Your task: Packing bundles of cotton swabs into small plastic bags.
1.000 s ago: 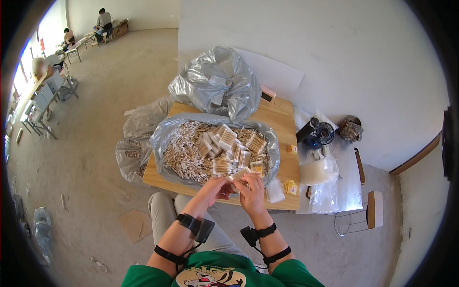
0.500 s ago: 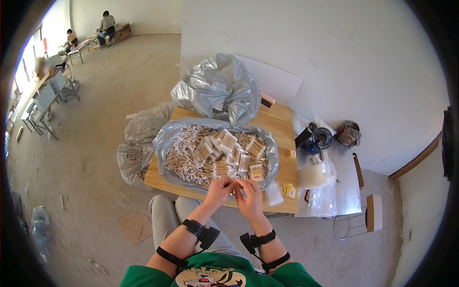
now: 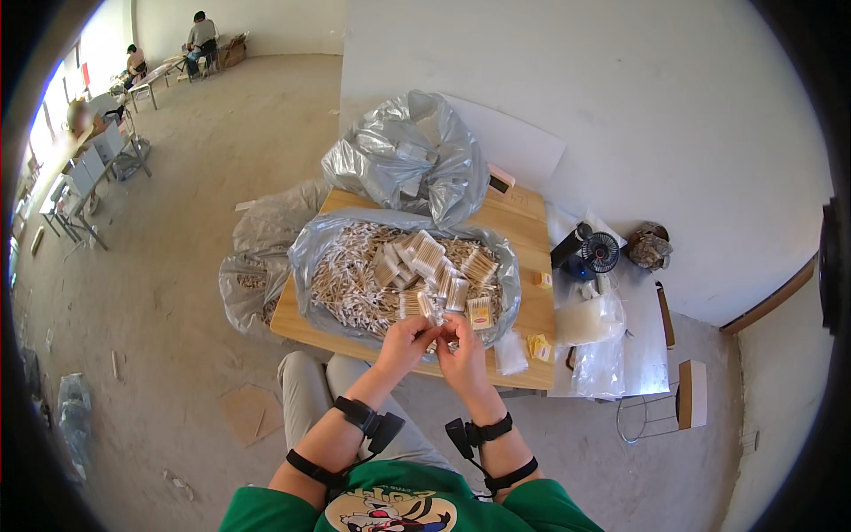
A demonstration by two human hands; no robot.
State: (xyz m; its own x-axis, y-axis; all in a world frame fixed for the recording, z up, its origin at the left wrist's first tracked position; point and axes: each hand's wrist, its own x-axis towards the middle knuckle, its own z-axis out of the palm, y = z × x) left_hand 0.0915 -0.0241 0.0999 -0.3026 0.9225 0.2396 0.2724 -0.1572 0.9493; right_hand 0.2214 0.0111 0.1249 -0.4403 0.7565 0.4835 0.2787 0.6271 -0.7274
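- L hand [image 3: 406, 347] & R hand [image 3: 463, 351]: together, fingertips clamped on swab bundle [image 3: 428, 307], at 6 o'clock of grey liner [image 3: 308, 238]; wrapped or bare, I can't tell.
- Risk (my est.): slack pinch might spill sticks into loose swabs [image 3: 350, 284], 10 o'clock of hands; hard squeeze might bend them.
- Clear bags [image 3: 511, 354], approx. 3 o'clock, near desk [image 3: 530, 238] edge: a brushing wrist might drop them.
- Textures: liner crinkled, glossy; sticks thin, tan w/ white tips; desk flat, wood-grained.
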